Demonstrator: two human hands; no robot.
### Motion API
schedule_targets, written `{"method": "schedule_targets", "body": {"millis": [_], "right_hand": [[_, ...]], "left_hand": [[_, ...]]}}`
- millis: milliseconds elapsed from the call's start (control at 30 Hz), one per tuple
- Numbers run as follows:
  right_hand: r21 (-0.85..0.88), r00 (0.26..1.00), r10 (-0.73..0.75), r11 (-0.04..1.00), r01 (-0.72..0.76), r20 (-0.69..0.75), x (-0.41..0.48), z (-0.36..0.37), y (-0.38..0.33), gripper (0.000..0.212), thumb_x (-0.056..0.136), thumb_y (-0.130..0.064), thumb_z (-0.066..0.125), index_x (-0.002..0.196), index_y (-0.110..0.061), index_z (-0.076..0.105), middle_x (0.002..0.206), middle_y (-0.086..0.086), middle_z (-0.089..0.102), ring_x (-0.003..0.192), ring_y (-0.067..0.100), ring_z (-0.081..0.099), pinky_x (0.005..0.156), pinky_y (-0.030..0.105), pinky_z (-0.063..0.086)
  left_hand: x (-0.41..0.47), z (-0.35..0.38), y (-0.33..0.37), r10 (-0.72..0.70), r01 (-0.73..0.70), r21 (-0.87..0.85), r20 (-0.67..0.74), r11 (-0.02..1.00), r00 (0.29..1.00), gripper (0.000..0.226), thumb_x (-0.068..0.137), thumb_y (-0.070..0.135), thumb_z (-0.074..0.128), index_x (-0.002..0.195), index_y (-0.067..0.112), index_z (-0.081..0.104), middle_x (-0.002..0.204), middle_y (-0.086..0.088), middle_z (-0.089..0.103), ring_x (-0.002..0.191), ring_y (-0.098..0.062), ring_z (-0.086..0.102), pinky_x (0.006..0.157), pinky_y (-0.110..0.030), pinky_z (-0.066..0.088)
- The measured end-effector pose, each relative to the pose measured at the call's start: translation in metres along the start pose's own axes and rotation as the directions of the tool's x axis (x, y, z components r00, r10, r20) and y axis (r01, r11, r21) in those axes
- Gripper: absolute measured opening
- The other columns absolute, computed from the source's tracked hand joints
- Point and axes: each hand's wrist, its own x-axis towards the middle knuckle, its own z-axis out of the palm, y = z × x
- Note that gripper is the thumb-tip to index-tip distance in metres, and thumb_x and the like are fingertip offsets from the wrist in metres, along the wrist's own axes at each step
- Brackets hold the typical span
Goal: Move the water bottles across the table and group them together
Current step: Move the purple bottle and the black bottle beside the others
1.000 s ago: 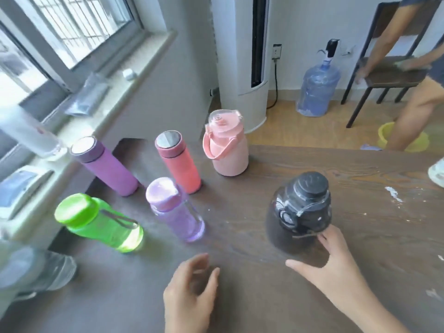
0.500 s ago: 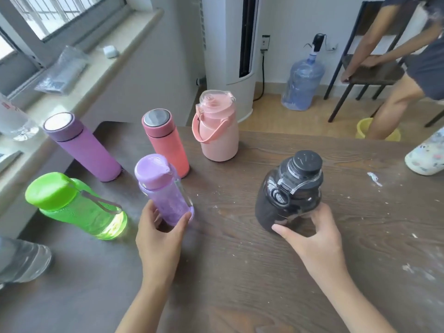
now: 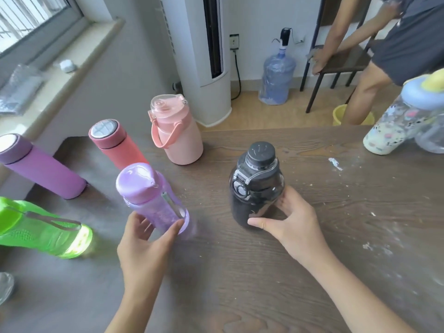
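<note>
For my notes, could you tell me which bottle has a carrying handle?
The pale pink jug: a pink handle loops down its side; the others lack one.

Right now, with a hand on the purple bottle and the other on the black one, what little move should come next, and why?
Probably slide the black bottle leftward toward the pink jug and coral flask. The right hand already grips its base, it stands apart from the cluster, and the table between looks bare. The left hand holds the purple bottle.

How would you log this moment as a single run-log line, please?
left hand: grips lilac bottle | right hand: grips black bottle | both upright on table
</note>
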Motion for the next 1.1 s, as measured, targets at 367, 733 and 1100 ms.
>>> {"method": "schedule_targets", "body": {"millis": [367, 733, 1100], "right_hand": [[0.07, 0.957, 0.074, 0.996, -0.056, -0.281, -0.022, -0.162, 0.029, 0.058, 0.06, -0.002, 0.095, 0.109, -0.024, 0.071, 0.106, -0.011, 0.081, 0.103, 0.009, 0.075, 0.087, 0.032, 0.058], [0.031, 0.868, 0.078, 0.997, -0.073, -0.491, -0.025, -0.335, 0.066, 0.06, 0.065, -0.001, 0.093, 0.11, -0.031, 0.068, 0.107, -0.024, 0.078, 0.104, -0.003, 0.072, 0.088, 0.019, 0.054], [0.108, 0.811, 0.102, 0.993, -0.049, -0.575, -0.02, -0.38, 0.089, 0.06, 0.068, 0.014, 0.086, 0.099, -0.031, 0.062, 0.089, -0.035, 0.076, 0.087, -0.015, 0.07, 0.077, 0.004, 0.052]], "left_hand": [[-0.066, 0.16, 0.058, 0.053, -0.045, -0.034, 0.292, 0.998, 0.955, 0.044, 0.073, 0.014, 0.097, 0.109, 0.028, 0.077, 0.106, 0.02, 0.084, 0.107, 0.0, 0.078, 0.096, -0.021, 0.056], [-0.142, 0.344, 0.114, 0.148, -0.145, -0.046, 0.515, 0.988, 0.844, 0.055, 0.07, 0.019, 0.098, 0.112, 0.042, 0.071, 0.107, 0.028, 0.08, 0.102, 0.01, 0.074, 0.086, -0.007, 0.054], [-0.167, 0.396, 0.1, 0.132, -0.149, -0.012, 0.531, 0.989, 0.837, 0.069, 0.068, 0.019, 0.101, 0.13, 0.026, 0.072, 0.118, 0.014, 0.082, 0.112, -0.006, 0.077, 0.101, -0.028, 0.06]]}}
